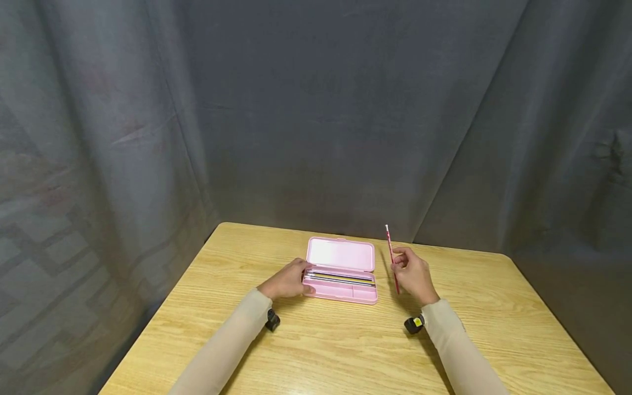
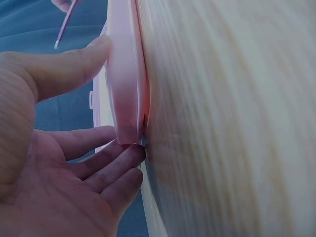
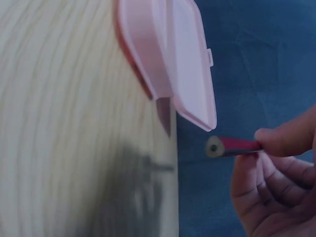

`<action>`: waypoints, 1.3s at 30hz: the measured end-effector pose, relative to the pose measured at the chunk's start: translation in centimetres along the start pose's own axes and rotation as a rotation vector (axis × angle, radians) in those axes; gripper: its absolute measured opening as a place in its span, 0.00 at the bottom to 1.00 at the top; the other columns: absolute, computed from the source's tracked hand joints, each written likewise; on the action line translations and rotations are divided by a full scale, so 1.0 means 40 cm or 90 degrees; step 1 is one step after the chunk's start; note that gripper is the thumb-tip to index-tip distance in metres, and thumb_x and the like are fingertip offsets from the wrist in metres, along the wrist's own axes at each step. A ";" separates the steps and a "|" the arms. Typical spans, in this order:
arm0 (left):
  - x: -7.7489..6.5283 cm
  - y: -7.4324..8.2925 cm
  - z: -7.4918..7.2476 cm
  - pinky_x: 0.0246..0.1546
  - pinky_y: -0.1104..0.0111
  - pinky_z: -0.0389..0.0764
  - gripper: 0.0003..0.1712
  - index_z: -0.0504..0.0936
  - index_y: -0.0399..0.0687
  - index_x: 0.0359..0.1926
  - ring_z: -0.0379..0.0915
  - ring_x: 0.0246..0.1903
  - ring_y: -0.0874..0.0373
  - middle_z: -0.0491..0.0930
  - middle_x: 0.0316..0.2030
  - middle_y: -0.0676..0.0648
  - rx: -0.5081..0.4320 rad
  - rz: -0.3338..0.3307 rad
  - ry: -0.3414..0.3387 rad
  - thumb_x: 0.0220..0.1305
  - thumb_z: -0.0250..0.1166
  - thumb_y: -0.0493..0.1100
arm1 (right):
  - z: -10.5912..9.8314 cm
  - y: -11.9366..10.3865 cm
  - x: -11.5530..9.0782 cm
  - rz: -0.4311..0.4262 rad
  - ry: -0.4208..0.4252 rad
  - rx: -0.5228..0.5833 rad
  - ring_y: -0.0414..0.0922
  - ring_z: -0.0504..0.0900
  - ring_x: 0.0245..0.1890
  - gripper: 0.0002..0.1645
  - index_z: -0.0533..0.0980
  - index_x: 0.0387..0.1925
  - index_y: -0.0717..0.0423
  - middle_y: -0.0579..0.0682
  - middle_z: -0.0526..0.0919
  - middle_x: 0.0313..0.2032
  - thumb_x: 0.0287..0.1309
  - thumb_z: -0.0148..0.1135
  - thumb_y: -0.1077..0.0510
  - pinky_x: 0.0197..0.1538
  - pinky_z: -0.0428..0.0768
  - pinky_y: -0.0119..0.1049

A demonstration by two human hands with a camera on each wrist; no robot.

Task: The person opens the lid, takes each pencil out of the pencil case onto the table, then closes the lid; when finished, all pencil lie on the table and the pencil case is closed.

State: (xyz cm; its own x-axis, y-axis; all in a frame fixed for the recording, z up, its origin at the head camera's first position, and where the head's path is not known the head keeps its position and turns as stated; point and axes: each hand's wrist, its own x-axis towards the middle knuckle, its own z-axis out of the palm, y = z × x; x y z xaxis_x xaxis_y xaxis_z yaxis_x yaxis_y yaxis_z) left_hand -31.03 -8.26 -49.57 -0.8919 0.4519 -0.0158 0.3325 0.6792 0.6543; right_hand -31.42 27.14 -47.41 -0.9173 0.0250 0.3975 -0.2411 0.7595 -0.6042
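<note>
A pink pencil case point(image 1: 340, 296) lies on the table with its lid point(image 1: 342, 254) swung back. Several pencils point(image 1: 340, 277) lie lengthwise in its rear compartment; the front part is divided by a small wall. My left hand point(image 1: 291, 278) holds the case's left end, and in the left wrist view the thumb point(image 2: 74, 69) is on one side with the fingers curled at the end and underside. To the right of the case, my right hand point(image 1: 413, 274) pinches a red patterned pencil point(image 1: 391, 247) tilted upright, white end up. Its lower end shows a dark core in the right wrist view.
The wooden table point(image 1: 316, 345) has rounded far corners. Grey curtains point(image 1: 316, 109) hang behind it and at both sides. Each wrist carries a small black camera, such as the right one point(image 1: 413, 324).
</note>
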 end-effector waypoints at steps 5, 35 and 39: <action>0.000 0.003 -0.002 0.66 0.52 0.75 0.44 0.68 0.39 0.72 0.72 0.63 0.46 0.69 0.68 0.39 0.004 0.007 0.000 0.60 0.74 0.51 | 0.007 0.022 0.000 0.027 -0.042 -0.042 0.42 0.80 0.28 0.21 0.77 0.53 0.63 0.55 0.85 0.34 0.56 0.65 0.66 0.34 0.76 0.34; -0.002 0.006 -0.007 0.68 0.51 0.73 0.44 0.67 0.39 0.73 0.70 0.66 0.44 0.67 0.70 0.39 -0.005 -0.006 -0.003 0.61 0.74 0.51 | 0.030 0.058 -0.004 0.083 -0.205 -0.108 0.44 0.76 0.30 0.22 0.78 0.52 0.68 0.51 0.82 0.31 0.55 0.67 0.63 0.32 0.73 0.34; -0.004 0.008 -0.005 0.68 0.52 0.74 0.44 0.67 0.38 0.72 0.71 0.65 0.45 0.68 0.69 0.39 -0.004 -0.011 -0.005 0.61 0.74 0.51 | 0.032 0.054 -0.006 0.094 -0.211 -0.102 0.44 0.76 0.29 0.23 0.78 0.52 0.69 0.51 0.81 0.30 0.55 0.68 0.63 0.31 0.72 0.33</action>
State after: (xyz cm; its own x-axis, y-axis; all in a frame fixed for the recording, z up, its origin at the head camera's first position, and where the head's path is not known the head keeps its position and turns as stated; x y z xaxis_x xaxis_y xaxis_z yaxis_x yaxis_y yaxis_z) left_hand -30.87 -8.24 -49.22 -0.8952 0.4444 -0.0324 0.3154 0.6833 0.6585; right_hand -32.12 27.94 -49.68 -0.9973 -0.0498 0.0545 -0.0708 0.8559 -0.5123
